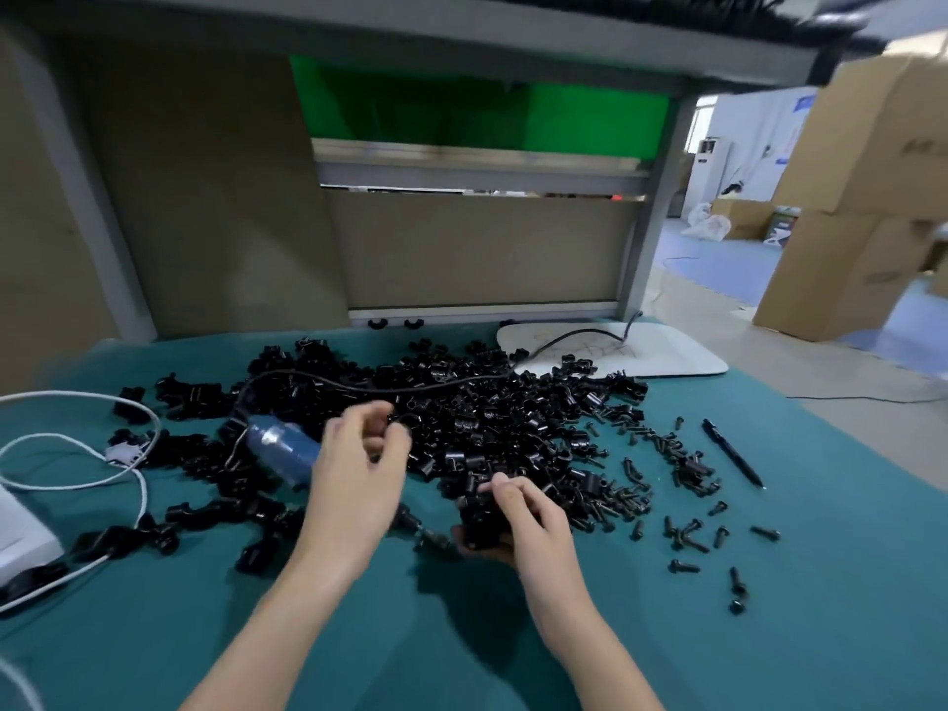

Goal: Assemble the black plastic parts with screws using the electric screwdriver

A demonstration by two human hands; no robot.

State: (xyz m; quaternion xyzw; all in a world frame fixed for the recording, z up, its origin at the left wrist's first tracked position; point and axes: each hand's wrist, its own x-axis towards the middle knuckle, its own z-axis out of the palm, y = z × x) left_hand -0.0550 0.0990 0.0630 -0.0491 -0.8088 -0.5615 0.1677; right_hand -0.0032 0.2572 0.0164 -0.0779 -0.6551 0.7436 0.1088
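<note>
Nearest to us, just in front of the pile (487, 418) of black pieces, our right hand (533, 526) holds a black plastic part (479, 523); its grip is curled round this blocky piece. Our left hand (354, 479) is at the front-left of the pile with its fingers curled. The electric screwdriver (282, 449), with a blue see-through body, passes under its palm, and its bit (433, 540) points toward the held part. Because of blur, we cannot tell if this grip holds the tool or pinches something small.

We judge that one joint is being prepared. The next move calls for a screw seated in its hole and the bit brought straight onto it.

The screws (682, 536), short and dark with round heads, lie scattered right of the pile on the soft-looking green bench (769, 633). The piled pieces look hard and glossy. Behind the pile lies a flat white pad (667, 351).
</note>
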